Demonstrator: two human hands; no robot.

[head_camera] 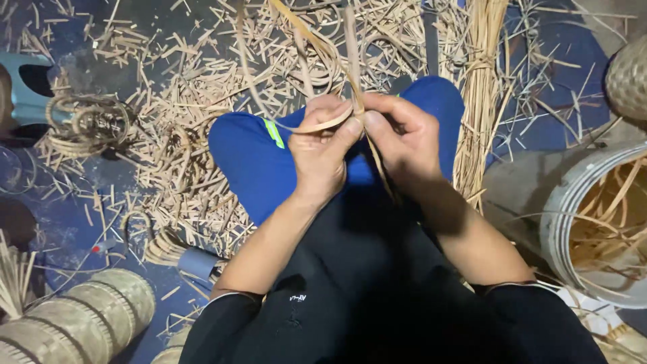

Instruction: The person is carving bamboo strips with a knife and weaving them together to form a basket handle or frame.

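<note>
- Right in the middle: a thin tan cane strip (337, 121), bent into a loop, held up over the lap.
- Left hand (320, 152) closed on the cane strip, thumb and fingers (344, 111) pinching the loop from the side.
- Right hand (401, 138) closed on the cane strip too, fingers curled and pressed against the left hand.
- Long ends of the strip sticking up and away toward the top edge, one more end hanging down between the wrists.
- Under the hands: blue trousers (256, 162) with a small bright green stripe, knees spread wide.
- Black sleeves (222, 323) low down on both arms.
- All around on the dark floor (54, 222): lots of short cut cane scraps (182, 128), scattered like straw.
- Just beside the right knee: a tall tied bundle of long canes (480, 87), standing on end.
- Far to the right: a grey round bucket (573, 216) lying on its side, with loose strips inside.
- Top right corner: part of a woven basket (628, 77).
- Far to the left: a coil of cane rings (84, 125) on the floor.
- Bottom left corner: a row of woven round pieces (74, 317), stacked side by side.
</note>
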